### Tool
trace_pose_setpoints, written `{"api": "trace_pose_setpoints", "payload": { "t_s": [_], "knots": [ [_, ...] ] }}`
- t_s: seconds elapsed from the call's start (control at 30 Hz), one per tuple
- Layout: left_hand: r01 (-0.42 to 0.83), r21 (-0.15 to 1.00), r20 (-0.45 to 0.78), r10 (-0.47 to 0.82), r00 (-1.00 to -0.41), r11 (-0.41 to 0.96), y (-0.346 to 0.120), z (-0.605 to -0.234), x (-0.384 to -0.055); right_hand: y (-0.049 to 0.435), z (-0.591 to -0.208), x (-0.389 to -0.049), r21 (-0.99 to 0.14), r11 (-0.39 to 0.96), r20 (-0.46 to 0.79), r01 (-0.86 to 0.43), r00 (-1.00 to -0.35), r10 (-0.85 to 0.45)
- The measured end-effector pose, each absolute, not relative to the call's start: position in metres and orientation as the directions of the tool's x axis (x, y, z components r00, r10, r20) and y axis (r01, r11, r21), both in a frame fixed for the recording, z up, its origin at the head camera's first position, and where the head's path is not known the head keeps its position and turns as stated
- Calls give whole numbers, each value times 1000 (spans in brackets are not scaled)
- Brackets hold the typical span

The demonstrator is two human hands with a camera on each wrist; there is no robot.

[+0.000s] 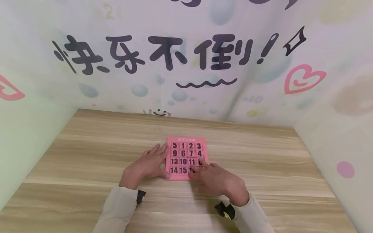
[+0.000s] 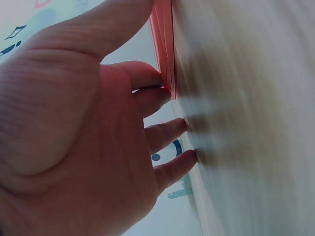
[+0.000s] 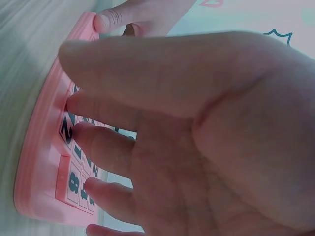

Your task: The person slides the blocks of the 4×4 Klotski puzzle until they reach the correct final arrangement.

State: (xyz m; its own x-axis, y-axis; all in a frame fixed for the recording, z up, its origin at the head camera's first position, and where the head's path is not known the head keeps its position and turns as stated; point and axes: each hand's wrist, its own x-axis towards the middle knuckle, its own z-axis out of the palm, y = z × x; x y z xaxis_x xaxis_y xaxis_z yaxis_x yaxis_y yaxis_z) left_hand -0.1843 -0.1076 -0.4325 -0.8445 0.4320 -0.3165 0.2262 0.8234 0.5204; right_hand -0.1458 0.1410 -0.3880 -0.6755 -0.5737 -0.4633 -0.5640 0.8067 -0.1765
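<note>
A pink number slide puzzle (image 1: 186,177) lies flat, its numbered tiles upright in the head view. My left hand (image 1: 148,163) holds its left side, thumb at the near left corner and index finger farther up the edge. Seen from the left wrist, index and middle fingertips (image 2: 165,94) meet the puzzle's edge, while the other two reach down to the table. Over the near right corner is my right hand (image 1: 215,179), its fingertips (image 3: 81,132) on the tiles around the 12. The 8 tile (image 3: 74,182) sits beside a gap in the bottom row.
The wood-grain table (image 1: 96,145) extends around the puzzle on all sides. Behind it stands a white printed backdrop (image 1: 163,94) with dark lettering, and pale side walls rise left and right. A black wrist camera (image 1: 225,209) is strapped at the right cuff.
</note>
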Motion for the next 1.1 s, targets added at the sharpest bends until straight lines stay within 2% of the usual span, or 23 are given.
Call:
{"api": "trace_pose_setpoints", "payload": {
  "t_s": [0.67, 1.1],
  "knots": [
    [246, 496, -317, 437, -842, 833, -109, -432, -192, 142, -384, -152, -187, 816, -477, -547, -675, -562],
    [212, 519, -330, 423, -844, 828, -108, -434, -187, 147, -385, -149, -180, 824, -478, -537, -685, -550]
  ]
}}
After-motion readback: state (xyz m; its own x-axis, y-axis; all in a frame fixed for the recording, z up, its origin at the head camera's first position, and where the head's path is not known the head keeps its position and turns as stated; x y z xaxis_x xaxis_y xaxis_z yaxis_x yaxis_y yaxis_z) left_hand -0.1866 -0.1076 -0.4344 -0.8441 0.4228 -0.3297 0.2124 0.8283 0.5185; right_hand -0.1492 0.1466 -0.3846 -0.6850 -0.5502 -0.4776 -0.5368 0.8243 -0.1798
